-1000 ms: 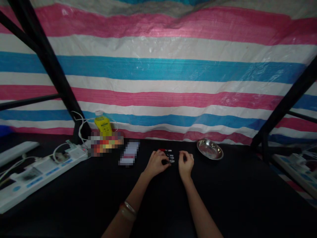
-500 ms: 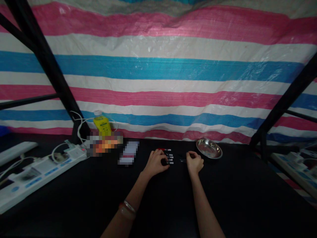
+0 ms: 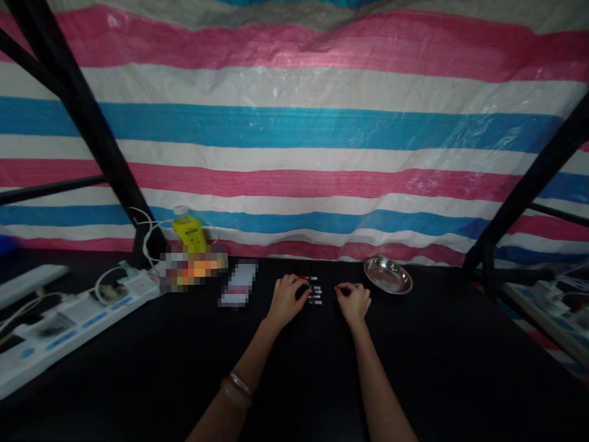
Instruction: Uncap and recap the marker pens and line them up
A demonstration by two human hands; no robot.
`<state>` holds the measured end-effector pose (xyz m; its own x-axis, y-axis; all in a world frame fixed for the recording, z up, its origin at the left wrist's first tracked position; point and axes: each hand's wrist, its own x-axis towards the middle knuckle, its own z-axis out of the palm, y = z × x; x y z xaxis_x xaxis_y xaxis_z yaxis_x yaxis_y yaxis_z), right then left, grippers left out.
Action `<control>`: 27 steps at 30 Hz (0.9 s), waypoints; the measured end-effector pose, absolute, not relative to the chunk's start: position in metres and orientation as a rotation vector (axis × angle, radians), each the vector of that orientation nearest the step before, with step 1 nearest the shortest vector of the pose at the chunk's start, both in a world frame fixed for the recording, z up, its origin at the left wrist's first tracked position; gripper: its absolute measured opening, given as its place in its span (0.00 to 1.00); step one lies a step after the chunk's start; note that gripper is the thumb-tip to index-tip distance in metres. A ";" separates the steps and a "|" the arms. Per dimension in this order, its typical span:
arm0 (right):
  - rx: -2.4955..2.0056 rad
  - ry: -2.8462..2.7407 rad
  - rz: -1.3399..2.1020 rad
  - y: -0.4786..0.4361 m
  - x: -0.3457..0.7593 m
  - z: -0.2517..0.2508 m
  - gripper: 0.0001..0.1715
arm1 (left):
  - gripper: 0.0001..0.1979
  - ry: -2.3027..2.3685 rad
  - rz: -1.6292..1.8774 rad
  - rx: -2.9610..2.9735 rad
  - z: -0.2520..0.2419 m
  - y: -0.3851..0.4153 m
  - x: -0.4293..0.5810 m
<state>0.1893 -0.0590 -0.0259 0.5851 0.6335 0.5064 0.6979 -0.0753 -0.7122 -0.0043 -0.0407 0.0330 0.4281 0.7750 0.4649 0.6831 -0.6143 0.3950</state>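
My left hand (image 3: 287, 299) rests on the black tabletop with its fingers curled over a small dark part whose short silver-tipped pins (image 3: 315, 295) stick out to the right in a row. My right hand (image 3: 354, 300) lies a little to the right of those pins, fingers pinched together on something small and dark that I cannot make out. A red bit (image 3: 302, 278) shows just above my left fingers.
A shallow metal dish (image 3: 388, 275) sits right of my right hand. At the left lie a white power strip (image 3: 69, 316) with cables, a yellow bottle (image 3: 188, 229) and a blurred card (image 3: 238, 284). A striped tarp hangs behind, with black frame poles on both sides.
My right hand drew away to the right toward the dish, then came back left toward the pins. My left hand has stayed on the small part.
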 end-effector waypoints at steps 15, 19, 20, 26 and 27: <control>-1.460 -0.683 0.046 -0.055 0.189 -0.019 0.16 | 0.10 1.035 0.733 2.852 0.022 -0.069 0.061; -1.404 -0.654 0.065 -0.053 0.188 -0.020 0.18 | 0.08 1.041 0.702 2.866 0.018 -0.065 0.070; -1.397 -0.648 0.072 -0.053 0.188 -0.020 0.18 | 0.09 1.031 0.692 2.873 0.018 -0.065 0.070; -1.383 -0.619 0.129 -0.053 0.188 -0.018 0.17 | 0.08 0.956 0.646 2.894 0.020 -0.075 0.071; -1.384 -0.612 0.141 -0.053 0.188 -0.018 0.17 | 0.08 0.944 0.641 2.890 0.020 -0.076 0.071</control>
<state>0.1876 -0.0529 -0.0179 0.8378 0.4408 0.3223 0.2559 0.2044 -0.9448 0.0708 -0.0765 0.0198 0.7303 0.5721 0.3733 0.5580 -0.8149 0.1570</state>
